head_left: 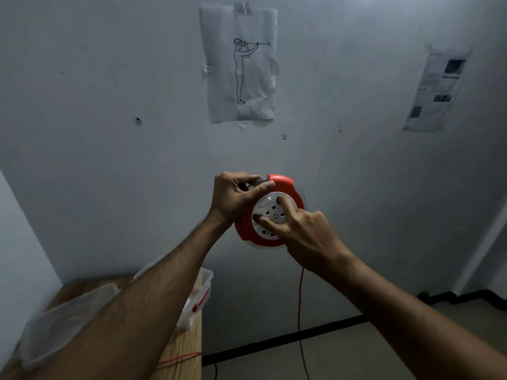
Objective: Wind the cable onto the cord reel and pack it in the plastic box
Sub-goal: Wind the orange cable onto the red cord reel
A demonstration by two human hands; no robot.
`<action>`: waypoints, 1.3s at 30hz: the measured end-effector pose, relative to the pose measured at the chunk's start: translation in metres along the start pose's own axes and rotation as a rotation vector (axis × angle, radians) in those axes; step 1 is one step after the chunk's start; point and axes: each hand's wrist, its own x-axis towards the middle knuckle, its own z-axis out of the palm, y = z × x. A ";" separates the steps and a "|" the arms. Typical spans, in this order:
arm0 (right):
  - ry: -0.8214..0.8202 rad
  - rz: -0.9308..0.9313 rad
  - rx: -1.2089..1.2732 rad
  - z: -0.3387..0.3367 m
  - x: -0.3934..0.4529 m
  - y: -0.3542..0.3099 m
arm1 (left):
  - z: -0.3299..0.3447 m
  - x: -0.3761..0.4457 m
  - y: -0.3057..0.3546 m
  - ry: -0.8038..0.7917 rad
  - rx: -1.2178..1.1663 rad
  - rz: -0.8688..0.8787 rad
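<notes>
Both hands clamped on cord reel [270, 212]; red-latched plastic box [201, 297], contents hidden.

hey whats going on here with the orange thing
A person holds an orange cord reel up in front of a wall. The left hand grips its upper edge, while the right hand has fingers on the white socket face. An orange cable hangs from the reel down to the floor, so winding is not finished. The plastic box sits on a wooden table at lower left.
</notes>
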 end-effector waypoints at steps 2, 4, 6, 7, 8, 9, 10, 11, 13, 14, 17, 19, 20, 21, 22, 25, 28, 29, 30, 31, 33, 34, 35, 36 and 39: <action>0.053 -0.018 0.013 0.001 0.002 0.003 | 0.001 -0.001 0.001 -0.004 0.001 0.007; 0.127 0.029 0.021 0.003 0.003 0.003 | 0.003 -0.001 0.005 0.010 -0.002 0.017; 0.174 0.131 0.050 0.007 0.004 -0.002 | 0.003 0.001 0.008 0.019 0.005 0.024; 0.193 0.194 0.078 0.010 0.004 -0.005 | 0.003 0.002 0.010 0.013 0.017 0.031; 0.211 0.272 0.119 0.013 0.004 -0.008 | 0.003 0.003 0.011 0.004 0.031 0.044; 0.229 0.365 0.180 0.014 0.005 -0.011 | 0.003 0.003 0.011 -0.002 0.041 0.054; 0.244 0.466 0.259 0.015 0.005 -0.014 | 0.003 0.001 0.010 0.004 0.037 0.053; 0.266 0.566 0.346 0.016 0.007 -0.016 | 0.004 -0.001 0.010 0.025 0.019 0.038; 0.339 0.752 0.518 0.014 0.012 -0.027 | 0.005 -0.005 0.010 0.078 -0.011 0.009; 0.378 0.865 0.600 0.012 0.016 -0.033 | 0.006 -0.005 0.010 0.093 -0.011 0.007; 0.438 1.253 0.905 0.003 0.028 -0.052 | 0.007 -0.005 0.010 0.097 0.029 0.035; 0.411 1.469 1.154 0.002 0.033 -0.060 | 0.005 -0.005 0.009 0.068 0.052 0.064; 0.404 1.579 1.310 -0.001 0.035 -0.061 | 0.004 -0.005 0.009 0.054 0.051 0.076; 0.419 1.702 1.494 -0.004 0.039 -0.060 | 0.004 -0.006 0.010 0.047 0.052 0.085; 0.441 1.823 1.680 -0.009 0.043 -0.059 | 0.005 -0.008 0.010 0.051 0.054 0.090; 0.474 2.027 2.065 -0.018 0.051 -0.055 | 0.008 -0.011 0.009 0.079 0.049 0.083; 0.506 2.025 2.347 -0.020 0.054 -0.049 | 0.007 -0.010 0.004 0.079 0.035 0.068; 0.503 2.027 2.402 -0.022 0.054 -0.047 | 0.006 -0.009 0.004 0.079 0.030 0.064; 0.492 2.018 2.428 -0.024 0.053 -0.046 | 0.005 -0.009 0.004 0.079 0.028 0.063; 0.468 1.994 2.431 -0.025 0.050 -0.046 | 0.005 -0.008 0.004 0.078 0.025 0.064; 0.366 1.906 2.348 -0.027 0.043 -0.048 | 0.003 -0.008 0.003 0.079 0.009 0.054; 0.303 1.831 2.233 -0.029 0.038 -0.050 | 0.002 -0.008 0.002 0.090 -0.001 0.037; 0.275 1.716 2.046 -0.030 0.031 -0.051 | 0.001 -0.007 0.001 0.107 -0.010 0.019; 0.292 1.543 1.771 -0.030 0.024 -0.052 | -0.001 -0.007 0.000 0.122 -0.018 0.003; 0.383 0.728 0.758 -0.018 0.003 -0.043 | -0.006 -0.005 -0.003 0.120 -0.042 -0.022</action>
